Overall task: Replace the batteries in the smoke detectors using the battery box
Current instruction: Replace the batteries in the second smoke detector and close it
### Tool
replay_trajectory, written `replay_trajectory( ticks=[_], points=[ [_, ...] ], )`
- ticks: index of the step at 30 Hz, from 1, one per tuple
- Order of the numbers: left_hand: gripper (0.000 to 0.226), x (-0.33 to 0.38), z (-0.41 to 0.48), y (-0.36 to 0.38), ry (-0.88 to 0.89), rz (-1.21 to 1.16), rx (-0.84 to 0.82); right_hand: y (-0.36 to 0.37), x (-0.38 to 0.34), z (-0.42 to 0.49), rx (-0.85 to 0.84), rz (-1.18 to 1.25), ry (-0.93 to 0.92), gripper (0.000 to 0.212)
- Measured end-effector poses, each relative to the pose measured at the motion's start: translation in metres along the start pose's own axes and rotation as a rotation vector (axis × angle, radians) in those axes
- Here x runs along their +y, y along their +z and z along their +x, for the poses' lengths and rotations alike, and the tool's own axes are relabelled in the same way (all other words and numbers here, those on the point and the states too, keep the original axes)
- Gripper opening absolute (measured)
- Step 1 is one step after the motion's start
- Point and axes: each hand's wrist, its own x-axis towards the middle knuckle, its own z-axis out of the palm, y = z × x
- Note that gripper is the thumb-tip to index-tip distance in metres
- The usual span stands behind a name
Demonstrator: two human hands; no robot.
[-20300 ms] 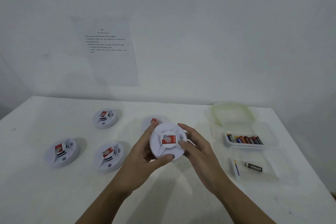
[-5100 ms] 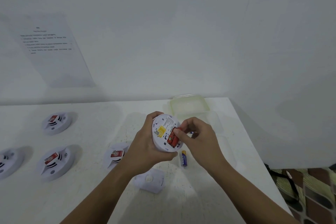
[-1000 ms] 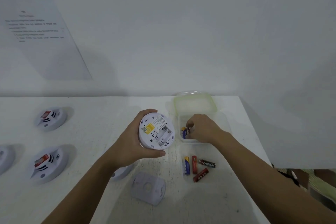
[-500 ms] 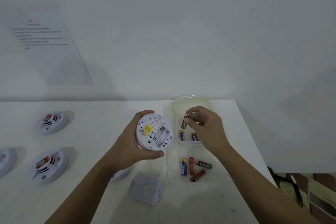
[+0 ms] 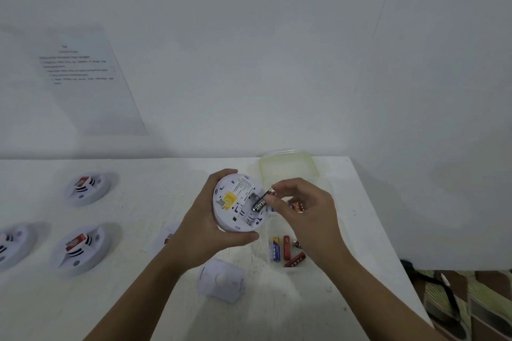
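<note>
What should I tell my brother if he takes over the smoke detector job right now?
Left hand grips the open smoke detector, back up.
Right hand pinches a black battery, its tip at the battery slot, not yet seated.
Back cover lies off, on the table.
Loose batteries lie in the near tray.
Left: seat the batteries, refit the cover, then do the other detectors.

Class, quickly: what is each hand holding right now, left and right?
Left hand: grips the upturned smoke detector.
Right hand: pinches a black battery at the detector's back.
</note>
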Motion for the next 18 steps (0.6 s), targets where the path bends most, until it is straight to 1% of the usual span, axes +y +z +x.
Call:
replay_trajectory(
  ticks=[2,5,8,15,18],
  points=[
    [0.093,0.000,-0.002,0.001,0.002,0.017,-0.001,0.001,0.003,-0.001,0.006,-0.063,-0.017,0.010],
    [0.094,0.001,-0.004,0.003,0.001,0.019,-0.004,0.001,0.005,-0.001,0.009,-0.085,-0.019,0.009],
    [0.094,0.000,-0.005,0.003,-0.006,0.014,0.000,0.004,0.008,-0.001,-0.022,-0.124,-0.038,0.010],
    [0.094,-0.003,-0.002,0.003,-0.006,0.020,-0.005,0.007,0.015,-0.003,-0.023,-0.068,-0.027,0.009],
    [0.093,-0.001,-0.001,0.001,0.009,0.014,-0.005,0.007,0.013,-0.002,-0.006,-0.019,-0.017,0.013]
  ],
)
